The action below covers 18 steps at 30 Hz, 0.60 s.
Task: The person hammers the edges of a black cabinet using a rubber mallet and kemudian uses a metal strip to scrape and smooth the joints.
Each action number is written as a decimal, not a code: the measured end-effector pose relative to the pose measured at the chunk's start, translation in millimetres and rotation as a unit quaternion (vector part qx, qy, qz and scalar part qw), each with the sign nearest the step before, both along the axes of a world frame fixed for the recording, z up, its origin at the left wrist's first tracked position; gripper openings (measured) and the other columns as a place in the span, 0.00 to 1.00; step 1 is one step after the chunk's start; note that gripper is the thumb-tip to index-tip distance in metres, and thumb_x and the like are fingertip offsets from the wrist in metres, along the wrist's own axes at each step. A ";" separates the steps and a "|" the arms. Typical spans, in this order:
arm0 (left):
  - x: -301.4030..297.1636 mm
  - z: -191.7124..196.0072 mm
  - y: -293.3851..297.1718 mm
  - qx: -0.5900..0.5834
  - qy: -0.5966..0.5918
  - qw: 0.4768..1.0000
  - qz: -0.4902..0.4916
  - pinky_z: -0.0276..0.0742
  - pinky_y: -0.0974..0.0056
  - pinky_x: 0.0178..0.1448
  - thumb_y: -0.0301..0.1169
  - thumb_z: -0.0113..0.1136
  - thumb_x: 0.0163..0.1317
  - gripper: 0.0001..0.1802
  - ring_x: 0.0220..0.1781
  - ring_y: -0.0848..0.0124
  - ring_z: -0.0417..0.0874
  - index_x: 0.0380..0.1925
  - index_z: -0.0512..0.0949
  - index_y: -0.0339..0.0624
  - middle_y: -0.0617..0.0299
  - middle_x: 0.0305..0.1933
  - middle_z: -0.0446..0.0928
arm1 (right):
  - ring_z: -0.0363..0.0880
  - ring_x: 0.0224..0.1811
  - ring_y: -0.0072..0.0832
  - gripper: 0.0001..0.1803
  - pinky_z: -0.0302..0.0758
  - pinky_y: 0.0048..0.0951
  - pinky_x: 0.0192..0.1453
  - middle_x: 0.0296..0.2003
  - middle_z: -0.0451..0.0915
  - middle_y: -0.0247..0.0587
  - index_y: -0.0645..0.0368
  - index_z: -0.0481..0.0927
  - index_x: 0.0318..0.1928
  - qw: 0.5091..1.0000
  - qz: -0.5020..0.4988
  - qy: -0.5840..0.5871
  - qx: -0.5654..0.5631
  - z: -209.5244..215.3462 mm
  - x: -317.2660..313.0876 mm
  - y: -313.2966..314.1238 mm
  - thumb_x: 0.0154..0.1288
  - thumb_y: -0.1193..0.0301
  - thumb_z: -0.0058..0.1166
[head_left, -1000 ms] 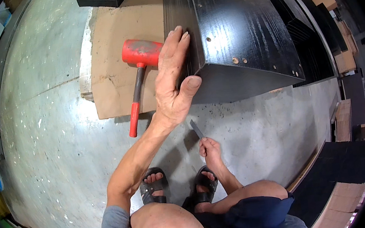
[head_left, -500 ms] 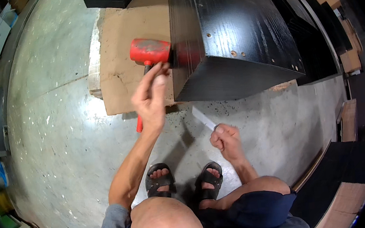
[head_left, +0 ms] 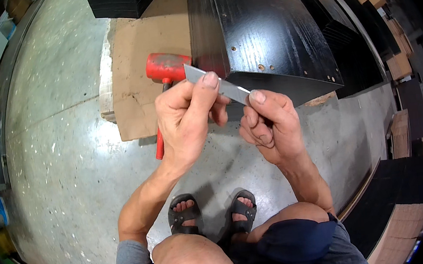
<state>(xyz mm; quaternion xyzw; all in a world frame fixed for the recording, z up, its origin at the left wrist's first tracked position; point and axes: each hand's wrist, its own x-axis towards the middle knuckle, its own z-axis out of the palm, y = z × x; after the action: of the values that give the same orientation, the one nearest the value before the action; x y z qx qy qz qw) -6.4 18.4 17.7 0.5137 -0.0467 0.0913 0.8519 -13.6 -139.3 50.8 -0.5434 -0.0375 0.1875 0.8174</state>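
Observation:
A flat metal blade (head_left: 235, 92) with a slanted tip is held in front of the black wooden cabinet (head_left: 272, 26). My left hand (head_left: 185, 120) pinches it near the slanted end, thumb on top. At the other end my right hand (head_left: 277, 122) grips it between thumb and curled fingers. Just beyond my left hand lies a red mallet (head_left: 165, 66), its head on the cardboard (head_left: 139, 96) beside the cabinet. Part of its handle is hidden behind my left hand. Several small round holes show along the cabinet's near edge.
Another black box (head_left: 113, 1) stands at the far left of the cardboard. Dark panels (head_left: 382, 206) lie at the lower right, and cartons (head_left: 397, 66) line the right side. My sandalled feet (head_left: 185, 213) rest on the concrete floor (head_left: 62, 149).
My right hand has lifted the blade up and toward my left hand. My left hand has come away from near the mallet and now pinches the blade's slanted end.

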 end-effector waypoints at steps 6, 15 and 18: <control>9.8 13.0 -4.9 -0.008 -0.028 0.999 0.027 0.67 0.72 0.22 0.38 0.55 0.69 0.22 0.17 0.79 0.74 0.20 0.77 0.33 0.62 0.16 0.75 | 0.53 0.10 0.15 0.20 0.51 0.21 0.17 0.09 0.62 0.29 0.63 0.75 0.24 0.999 -0.045 -0.009 0.013 12.2 5.8 9.3 0.71 0.62 0.50; 2.9 -28.5 -5.6 0.005 0.009 0.999 0.041 0.63 0.73 0.20 0.36 0.55 0.70 0.20 0.16 0.79 0.69 0.19 0.74 0.38 0.63 0.17 0.73 | 0.53 0.10 0.16 0.19 0.53 0.22 0.18 0.09 0.63 0.30 0.63 0.75 0.24 0.997 -0.050 0.050 -0.008 -19.4 -1.6 10.6 0.70 0.64 0.50; 1.2 -6.6 0.1 0.053 -0.021 0.997 0.055 0.62 0.74 0.21 0.35 0.55 0.70 0.20 0.17 0.82 0.70 0.19 0.75 0.36 0.66 0.15 0.73 | 0.54 0.10 0.16 0.19 0.53 0.21 0.18 0.09 0.63 0.30 0.64 0.75 0.24 0.998 -0.066 0.021 -0.013 -6.8 -3.9 14.6 0.71 0.64 0.50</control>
<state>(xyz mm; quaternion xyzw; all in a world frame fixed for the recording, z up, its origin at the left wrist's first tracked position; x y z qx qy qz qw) -5.2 18.6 11.1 0.5574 -0.0412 0.1466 0.8161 -17.5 -124.7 44.0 -0.5513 0.0180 0.1449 0.8214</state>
